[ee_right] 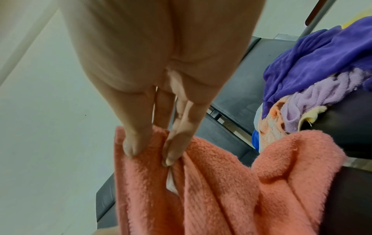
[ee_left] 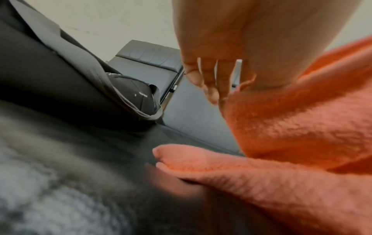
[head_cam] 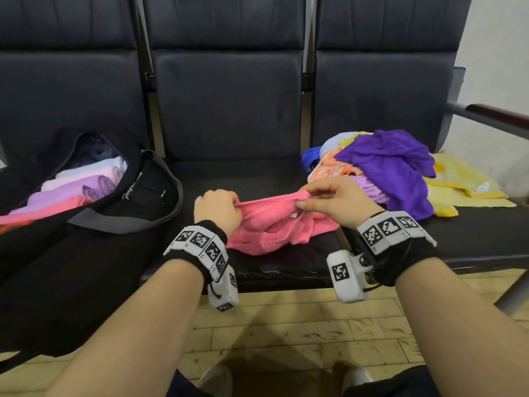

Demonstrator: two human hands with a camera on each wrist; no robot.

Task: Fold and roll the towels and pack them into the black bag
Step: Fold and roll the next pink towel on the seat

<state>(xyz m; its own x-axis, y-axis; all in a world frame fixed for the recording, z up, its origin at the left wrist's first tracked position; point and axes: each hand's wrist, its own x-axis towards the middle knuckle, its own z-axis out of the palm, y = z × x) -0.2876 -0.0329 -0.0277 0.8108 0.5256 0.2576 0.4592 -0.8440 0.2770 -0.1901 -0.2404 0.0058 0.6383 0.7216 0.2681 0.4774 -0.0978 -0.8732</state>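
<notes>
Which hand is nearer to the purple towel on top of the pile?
Right. The right hand pinches the pink towel right beside the purple towel; the left hand grips the pink towel's other end, farther off toward the black bag.

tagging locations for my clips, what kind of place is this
Probably a waiting area or lobby: a row of linked dark padded seats with a metal armrest against a plain wall, over a tiled floor.

- Bare forearms, no sleeves.
- A black wristband (head_cam: 400, 262) on each wrist.
- White bands of square black-and-white marker tiles (head_cam: 386, 229) over the wristbands.
- A white boxy camera unit (head_cam: 345, 277) with its own marker hangs under each wrist.
- Dark trousers, white shoe toes (head_cam: 214, 379).
</notes>
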